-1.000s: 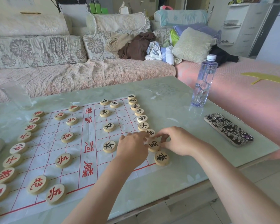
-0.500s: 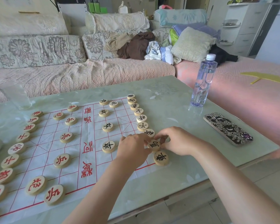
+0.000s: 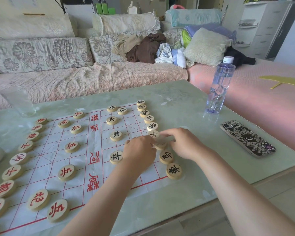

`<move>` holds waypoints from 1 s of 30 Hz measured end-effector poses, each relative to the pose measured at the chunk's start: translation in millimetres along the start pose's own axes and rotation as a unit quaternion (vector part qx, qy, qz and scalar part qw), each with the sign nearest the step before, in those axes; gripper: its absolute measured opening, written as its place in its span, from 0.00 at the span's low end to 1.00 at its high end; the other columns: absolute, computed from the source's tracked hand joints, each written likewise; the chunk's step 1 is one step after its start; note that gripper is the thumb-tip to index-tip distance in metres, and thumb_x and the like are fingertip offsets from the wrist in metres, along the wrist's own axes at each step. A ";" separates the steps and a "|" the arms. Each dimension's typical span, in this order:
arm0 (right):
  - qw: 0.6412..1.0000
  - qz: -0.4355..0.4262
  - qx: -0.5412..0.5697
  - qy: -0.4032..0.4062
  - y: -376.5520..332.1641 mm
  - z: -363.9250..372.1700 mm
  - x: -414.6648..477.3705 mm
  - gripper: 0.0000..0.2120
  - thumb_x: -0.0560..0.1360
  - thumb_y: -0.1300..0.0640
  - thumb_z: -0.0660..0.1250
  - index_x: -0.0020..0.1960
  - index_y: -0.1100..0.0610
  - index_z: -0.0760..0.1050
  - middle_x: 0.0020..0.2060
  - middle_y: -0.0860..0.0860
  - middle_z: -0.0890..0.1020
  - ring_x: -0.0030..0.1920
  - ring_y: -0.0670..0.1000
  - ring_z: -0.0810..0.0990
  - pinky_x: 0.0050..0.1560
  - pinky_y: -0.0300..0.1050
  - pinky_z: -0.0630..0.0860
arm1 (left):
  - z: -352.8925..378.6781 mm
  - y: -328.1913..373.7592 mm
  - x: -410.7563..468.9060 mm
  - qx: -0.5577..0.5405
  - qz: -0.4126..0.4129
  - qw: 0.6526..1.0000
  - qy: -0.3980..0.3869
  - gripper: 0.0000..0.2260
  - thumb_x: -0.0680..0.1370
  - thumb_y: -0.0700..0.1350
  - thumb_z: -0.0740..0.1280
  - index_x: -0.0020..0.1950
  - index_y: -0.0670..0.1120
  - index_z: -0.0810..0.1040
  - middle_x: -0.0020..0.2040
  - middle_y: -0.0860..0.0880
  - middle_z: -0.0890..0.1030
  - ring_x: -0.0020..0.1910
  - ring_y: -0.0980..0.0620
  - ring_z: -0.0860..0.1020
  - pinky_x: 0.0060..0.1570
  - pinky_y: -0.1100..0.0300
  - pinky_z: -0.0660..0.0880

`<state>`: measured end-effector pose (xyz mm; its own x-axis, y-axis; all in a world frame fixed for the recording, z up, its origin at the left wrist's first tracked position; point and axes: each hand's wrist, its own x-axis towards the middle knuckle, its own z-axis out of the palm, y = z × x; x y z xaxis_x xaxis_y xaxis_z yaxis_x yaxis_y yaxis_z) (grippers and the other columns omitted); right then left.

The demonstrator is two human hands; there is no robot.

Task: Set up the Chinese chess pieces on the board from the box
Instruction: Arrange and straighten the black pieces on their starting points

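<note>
Wooden piece point(image 3: 161, 144), blurred, sits btw both hands in black row at R edge of board point(image 3: 92, 142). L hand point(image 3: 140, 151) pinches its L side w/ curled fingers; R hand point(image 3: 184, 144) pinches its R side. Next pieces point(image 3: 166, 157) lie just beside hands.

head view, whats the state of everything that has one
piece, blurred, pinched between both hands
left hand, fingers curled, pinching piece
right hand, pinching piece
board, spread flat
bottle, upright, capped
phone, flat, back up
glass, upright
</note>
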<state>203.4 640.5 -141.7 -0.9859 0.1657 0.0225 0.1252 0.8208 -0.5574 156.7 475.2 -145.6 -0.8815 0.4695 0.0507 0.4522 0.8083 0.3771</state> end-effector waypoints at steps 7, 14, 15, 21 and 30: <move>0.999 0.023 -0.005 -0.037 5.9 -2.8 13.9 0.17 0.74 0.57 0.68 0.58 0.39 0.80 0.45 0.38 0.82 0.48 0.46 0.79 0.52 0.45 0.77 | -0.1 -2.8 9.7 -0.080 -0.023 0.996 -0.025 0.14 0.75 0.45 0.64 0.60 0.54 0.78 0.55 0.54 0.81 0.54 0.50 0.78 0.54 0.52 0.77; 0.999 -0.001 0.034 0.004 9.8 7.4 15.1 0.19 0.75 0.62 0.66 0.57 0.39 0.80 0.51 0.38 0.81 0.38 0.37 0.74 0.48 0.40 0.74 | 4.8 -4.7 10.8 -0.097 -0.004 0.995 -0.008 0.13 0.75 0.43 0.66 0.59 0.50 0.79 0.53 0.51 0.81 0.53 0.49 0.79 0.52 0.55 0.77; 0.999 -0.003 0.035 0.001 9.5 7.2 14.9 0.19 0.74 0.62 0.67 0.57 0.40 0.80 0.49 0.37 0.82 0.37 0.37 0.74 0.48 0.40 0.74 | 4.4 -3.4 10.9 -0.103 0.000 0.995 -0.009 0.13 0.76 0.43 0.65 0.59 0.49 0.79 0.53 0.50 0.82 0.52 0.49 0.79 0.53 0.54 0.77; 0.999 -0.005 0.039 -0.007 15.4 3.4 14.2 0.16 0.75 0.58 0.69 0.58 0.41 0.80 0.48 0.37 0.81 0.36 0.38 0.74 0.48 0.42 0.76 | 1.6 -6.8 11.7 -0.105 -0.006 0.994 0.024 0.13 0.76 0.43 0.67 0.60 0.49 0.78 0.53 0.52 0.81 0.51 0.52 0.78 0.51 0.58 0.76; 0.998 -0.003 0.062 -0.021 14.9 2.7 13.1 0.14 0.73 0.52 0.74 0.57 0.40 0.81 0.45 0.39 0.82 0.35 0.39 0.74 0.44 0.41 0.74 | -2.0 -2.8 15.3 -0.132 -0.004 0.991 0.023 0.13 0.77 0.42 0.65 0.61 0.49 0.76 0.52 0.53 0.81 0.49 0.52 0.79 0.49 0.60 0.75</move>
<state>192.1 653.4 -152.0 -0.9909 0.1346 -0.0074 0.1065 0.7479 -0.6552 141.6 479.5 -144.0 -0.8927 0.4423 0.0860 0.3991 0.6874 0.6068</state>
